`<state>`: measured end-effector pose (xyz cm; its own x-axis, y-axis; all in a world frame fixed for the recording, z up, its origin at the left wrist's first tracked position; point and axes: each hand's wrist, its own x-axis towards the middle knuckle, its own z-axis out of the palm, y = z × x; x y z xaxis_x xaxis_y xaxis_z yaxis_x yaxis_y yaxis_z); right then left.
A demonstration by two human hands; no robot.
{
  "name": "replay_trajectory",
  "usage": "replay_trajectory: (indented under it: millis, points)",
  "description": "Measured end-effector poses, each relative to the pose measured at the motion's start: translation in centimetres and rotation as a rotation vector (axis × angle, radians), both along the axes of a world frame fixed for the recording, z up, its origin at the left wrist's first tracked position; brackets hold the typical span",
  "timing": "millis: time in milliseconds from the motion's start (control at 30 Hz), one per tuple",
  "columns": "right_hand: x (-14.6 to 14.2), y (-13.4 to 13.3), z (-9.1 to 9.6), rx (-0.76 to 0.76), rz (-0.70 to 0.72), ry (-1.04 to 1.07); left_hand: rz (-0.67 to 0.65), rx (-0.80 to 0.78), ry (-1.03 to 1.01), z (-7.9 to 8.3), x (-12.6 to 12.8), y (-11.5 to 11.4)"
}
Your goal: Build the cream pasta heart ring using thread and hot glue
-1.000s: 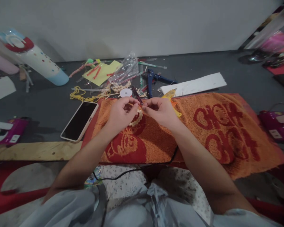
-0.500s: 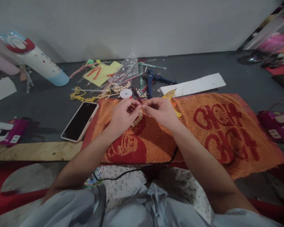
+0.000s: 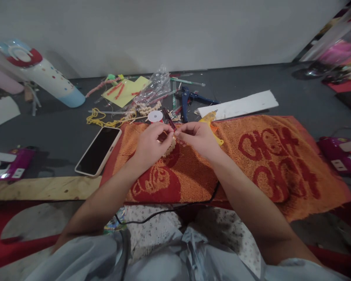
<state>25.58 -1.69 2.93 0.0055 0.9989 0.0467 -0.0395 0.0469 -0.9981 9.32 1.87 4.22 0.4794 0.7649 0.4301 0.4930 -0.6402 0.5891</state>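
Over the orange and red towel point(image 3: 199, 175), my left hand point(image 3: 151, 142) and my right hand point(image 3: 200, 138) meet with their fingertips almost touching. A short curved strand of small pale beads point(image 3: 171, 149) hangs just below the left fingertips, which are pinched at its upper end. Thumb and forefinger of the right hand also pinch together; what lies between them is too small to make out. A white-topped spool point(image 3: 155, 116) stands just beyond the left hand. Close behind the right hand lies a yellow tool point(image 3: 212, 118), partly hidden.
A phone point(image 3: 98, 151) lies left of the towel. Behind are yellow cord point(image 3: 101, 118), a yellow paper point(image 3: 121, 98), clear plastic, a blue-handled tool point(image 3: 186, 102) and a white strip point(image 3: 242, 105). A bottle point(image 3: 57, 84) leans at left. A black cable point(image 3: 155, 214) crosses the front edge.
Both hands keep almost the same place and pinch. The pale strand below the left fingertips has shifted very slightly. Nothing else has visibly moved.
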Motion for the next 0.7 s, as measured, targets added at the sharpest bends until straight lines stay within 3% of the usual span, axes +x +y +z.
replay_trajectory:
  millis: [467, 700]
  points:
    - [0.32, -0.09, 0.48, -0.045, 0.106, -0.004, -0.026, 0.103, 0.025, -0.06, -0.19, 0.32]
    - [0.24, -0.02, 0.34, -0.056, 0.072, 0.034, -0.023, 0.038, 0.018, -0.16, -0.20, 0.69]
